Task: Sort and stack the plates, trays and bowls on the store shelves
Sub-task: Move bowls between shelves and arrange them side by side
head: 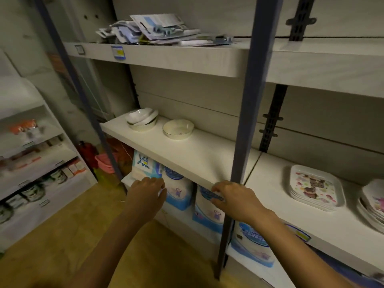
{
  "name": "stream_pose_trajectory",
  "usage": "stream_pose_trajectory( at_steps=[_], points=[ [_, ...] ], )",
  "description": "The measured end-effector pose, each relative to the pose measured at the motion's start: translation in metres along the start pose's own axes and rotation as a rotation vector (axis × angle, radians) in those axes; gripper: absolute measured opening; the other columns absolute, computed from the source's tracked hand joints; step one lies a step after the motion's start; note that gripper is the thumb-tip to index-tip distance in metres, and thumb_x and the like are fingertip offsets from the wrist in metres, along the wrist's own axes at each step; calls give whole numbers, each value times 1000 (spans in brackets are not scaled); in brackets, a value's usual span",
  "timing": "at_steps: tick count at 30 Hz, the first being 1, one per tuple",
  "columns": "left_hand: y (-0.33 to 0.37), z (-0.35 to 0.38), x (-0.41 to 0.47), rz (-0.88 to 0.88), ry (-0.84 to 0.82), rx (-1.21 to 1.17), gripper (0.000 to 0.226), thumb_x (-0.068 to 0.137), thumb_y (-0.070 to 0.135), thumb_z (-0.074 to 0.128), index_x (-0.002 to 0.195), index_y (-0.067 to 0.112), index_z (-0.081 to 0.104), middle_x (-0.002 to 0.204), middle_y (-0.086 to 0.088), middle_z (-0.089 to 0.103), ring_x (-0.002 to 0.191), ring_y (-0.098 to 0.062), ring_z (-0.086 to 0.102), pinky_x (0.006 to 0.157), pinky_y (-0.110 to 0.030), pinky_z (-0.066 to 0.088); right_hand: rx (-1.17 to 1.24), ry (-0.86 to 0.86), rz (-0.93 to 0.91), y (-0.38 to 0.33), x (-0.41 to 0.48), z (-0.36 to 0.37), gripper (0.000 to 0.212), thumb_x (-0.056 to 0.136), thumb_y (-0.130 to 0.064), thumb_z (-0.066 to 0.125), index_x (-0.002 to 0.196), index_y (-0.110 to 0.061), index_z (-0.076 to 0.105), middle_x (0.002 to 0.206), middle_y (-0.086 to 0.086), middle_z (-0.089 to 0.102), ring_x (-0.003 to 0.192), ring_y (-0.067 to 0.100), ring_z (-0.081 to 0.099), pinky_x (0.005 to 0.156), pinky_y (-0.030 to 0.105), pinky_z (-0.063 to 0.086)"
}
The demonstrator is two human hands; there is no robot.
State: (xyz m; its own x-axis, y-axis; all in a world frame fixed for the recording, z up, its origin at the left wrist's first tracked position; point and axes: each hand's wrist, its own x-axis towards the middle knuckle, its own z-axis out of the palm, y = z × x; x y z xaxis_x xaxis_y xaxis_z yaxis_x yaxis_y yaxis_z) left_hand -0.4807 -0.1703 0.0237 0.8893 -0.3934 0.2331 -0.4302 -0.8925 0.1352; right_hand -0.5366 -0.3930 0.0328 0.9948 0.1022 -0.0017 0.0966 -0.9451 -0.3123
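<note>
Tray stack (374,206) – cut off (rt edge)

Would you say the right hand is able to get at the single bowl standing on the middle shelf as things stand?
Probably yes. The right hand is at the shelf's front edge, left of the blue upright post, and the shelf between it and the single bowl is bare. The stacked bowls sit aside.

The shelf (199,154) boards look matt white laminate, smooth; the upright (247,113) is painted blue-grey metal. The bowl (178,128) at 12 o'clock and the printed trays (315,188) at 3 look like glossy plastic. Packs (178,192) below show shiny plastic film. The floor (68,229) looks matt wood-toned.
</note>
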Motion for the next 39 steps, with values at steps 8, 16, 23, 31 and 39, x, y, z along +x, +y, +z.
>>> stream_pose_trajectory(
  at_steps=[8, 16, 23, 31, 39],
  points=[
    [-86, 15, 59, -66, 27, 18, 25, 94, 31, 44, 105, 15, 60, 105, -3, 67, 91, -16, 60, 78, -26, 47, -16, -36, -33, -25, 111, 18, 37, 94, -39, 43, 126, -22, 50, 125, -1, 56, 106, 19, 56, 79, 28, 43],
    [-160, 43, 162, 5, 11, 4, 30, 95, 33, 36, 100, 16, 59, 97, 1, 67, 81, -10, 54, 71, -21, 40, -47, -50, 59, -28, 242, 30, 39, 93, -42, 43, 127, -23, 50, 127, 0, 56, 112, 21, 54, 91, 35, 47],
    [-215, 56, 231, -6, -68, -49, 23, 95, 32, 39, 98, 16, 56, 96, 2, 64, 84, -9, 57, 78, -24, 48, -44, -46, 227, -23, 329, 43, 40, 95, -45, 35, 115, -20, 59, 118, 4, 62, 106, 24, 58, 82, 35, 46],
    [-272, 69, 308, 55, -84, -175, 24, 94, 31, 43, 98, 13, 59, 93, -1, 66, 78, -11, 55, 75, -24, 45, 51, -47, 603, -5, 401, 70, 42, 97, -46, 26, 84, -14, 50, 97, 11, 64, 84, 27, 57, 70, 31, 42],
    [-336, 69, 379, 72, -21, -238, 23, 93, 27, 48, 91, 11, 64, 82, -6, 68, 70, -15, 54, 60, -19, 35, 675, 82, 1024, 2, 450, 109, 36, 95, -36, 42, 98, 0, 47, 72, 11, 69, 65, 27, 68, 69, 36, 56]
  ],
)
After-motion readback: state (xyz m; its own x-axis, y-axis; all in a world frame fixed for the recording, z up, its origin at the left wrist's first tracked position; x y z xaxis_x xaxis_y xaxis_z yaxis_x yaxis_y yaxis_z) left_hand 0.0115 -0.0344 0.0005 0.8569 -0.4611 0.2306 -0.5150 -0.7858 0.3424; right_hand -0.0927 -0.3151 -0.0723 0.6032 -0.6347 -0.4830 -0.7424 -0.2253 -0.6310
